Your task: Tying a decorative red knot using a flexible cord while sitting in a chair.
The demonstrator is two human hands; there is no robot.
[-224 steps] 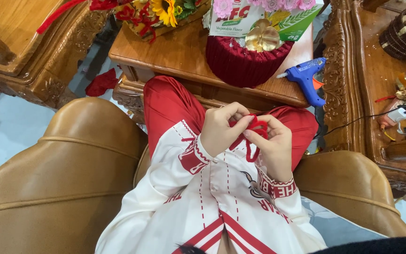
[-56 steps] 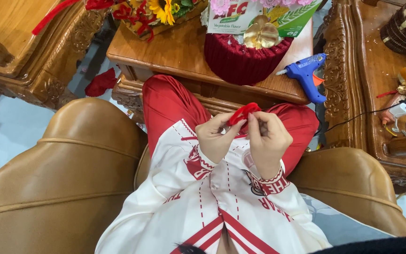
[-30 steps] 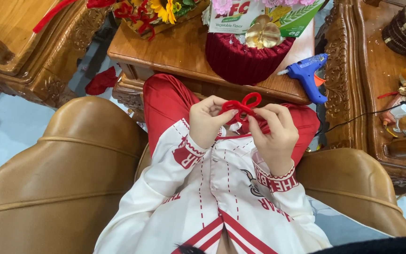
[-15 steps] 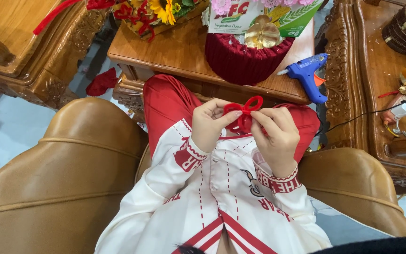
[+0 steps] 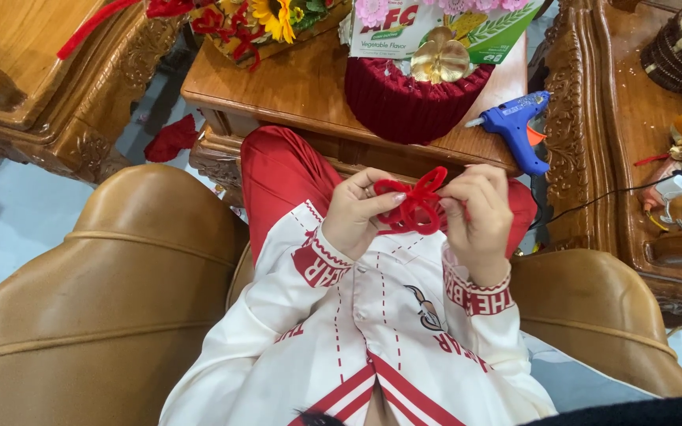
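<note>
Over my lap, just short of the wooden table [image 5: 294, 87], my fingers pinch a red fuzzy wire [image 5: 414, 203] bent into loops like a small bow: my left hand [image 5: 363, 213] grips its left loop between thumb and curled fingers, and my right hand [image 5: 477, 211] nips its right end, the fingertips pressed together. How the wire crosses at its middle I cannot make out, since my fingers cover the ends and the red trousers behind blur its outline. My cream sleeves with red trim run back toward me, and my head shows only as a dark sliver at the bottom edge. On the table, just beyond my hands, stands a round dark red basket [image 5: 412, 102] topped with a gold clover-shaped ornament [image 5: 440, 59]; its top is cut off, as is the green and white box behind it. A blue glue gun [image 5: 515, 126] lies at the table's right corner. A flower arrangement [image 5: 266, 24] with a sunflower sits at the table's far left, partly out of frame. A scrap of red cloth [image 5: 171, 140] lies on the pale floor left of the table. Tan leather armrests [image 5: 112, 300] flank me.
</note>
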